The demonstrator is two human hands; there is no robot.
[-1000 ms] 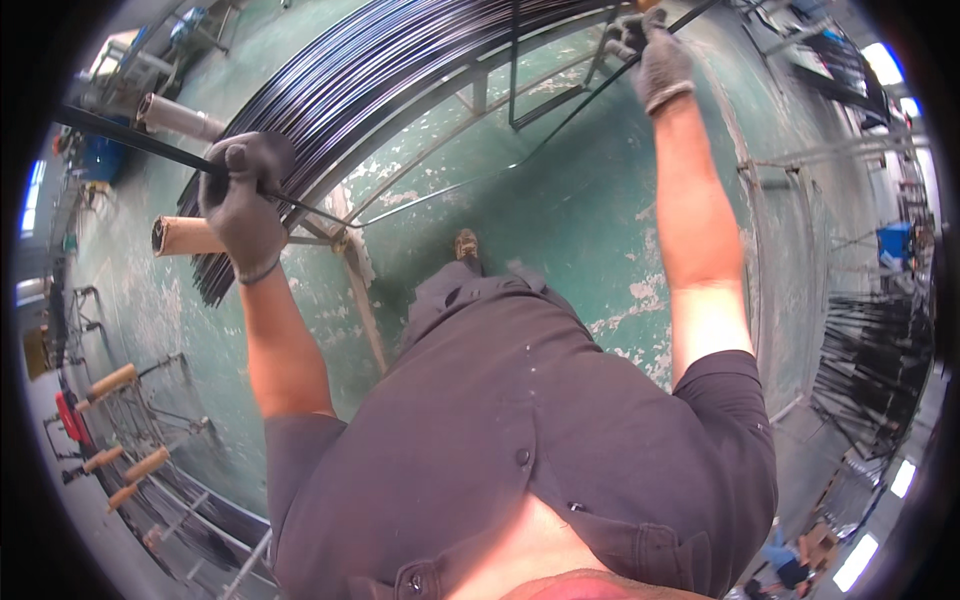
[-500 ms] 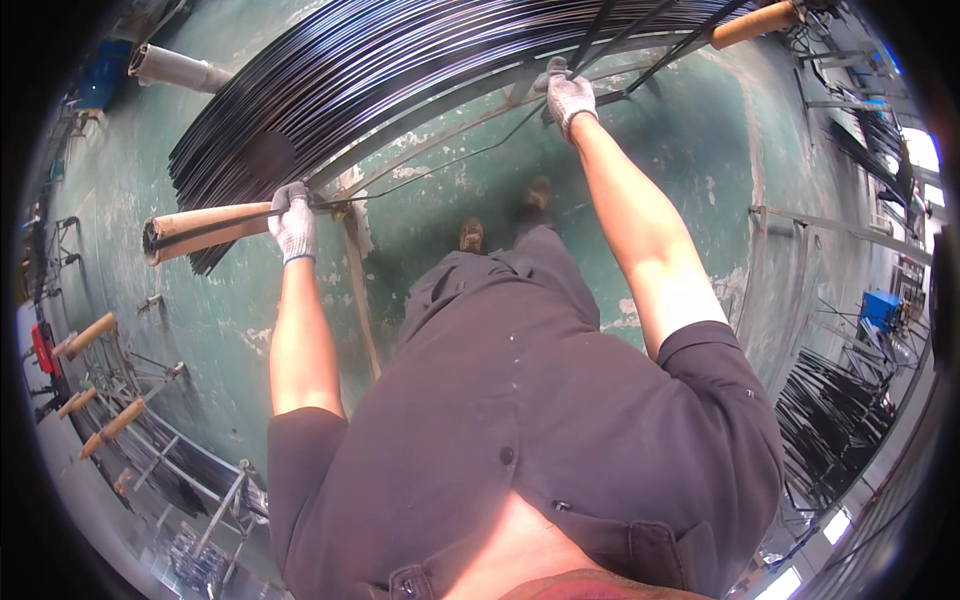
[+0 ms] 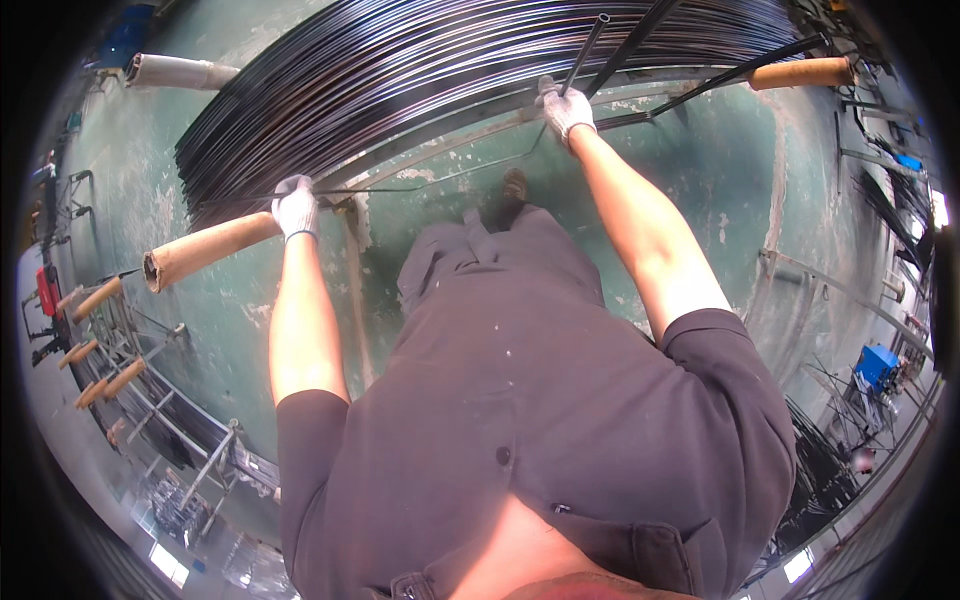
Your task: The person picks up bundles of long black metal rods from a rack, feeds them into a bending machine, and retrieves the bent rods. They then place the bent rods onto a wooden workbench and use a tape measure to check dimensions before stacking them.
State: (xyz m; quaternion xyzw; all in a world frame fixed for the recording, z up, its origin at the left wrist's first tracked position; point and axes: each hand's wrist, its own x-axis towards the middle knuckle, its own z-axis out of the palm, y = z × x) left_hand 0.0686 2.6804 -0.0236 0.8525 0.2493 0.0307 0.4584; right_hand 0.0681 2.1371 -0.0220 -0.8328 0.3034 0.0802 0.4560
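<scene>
A bent black metal tube (image 3: 585, 52) runs between my two gloved hands, its thin middle stretch crossing in front of the rack. My left hand (image 3: 295, 208) is closed round its left part, beside a brown cardboard sleeve (image 3: 205, 250). Farther right and forward, my right hand (image 3: 567, 108) is closed round the tube, whose open end angles up beyond the fingers. Just past both hands lies a large stack of long black tubes (image 3: 420, 85), side by side on a metal rack (image 3: 400, 150).
Other cardboard sleeves stick out at the rack's right (image 3: 800, 74) and far left (image 3: 180, 71). A metal frame with more sleeves (image 3: 125, 380) stands at left. At right are a metal rail (image 3: 840, 290), a blue box (image 3: 877, 365) and more black tubes (image 3: 815, 470). The floor is worn green.
The tube has shifted relative to the stack, and its open end now shows above my right hand. My left hand has dropped slightly off the sleeve's end. The view has turned a little.
</scene>
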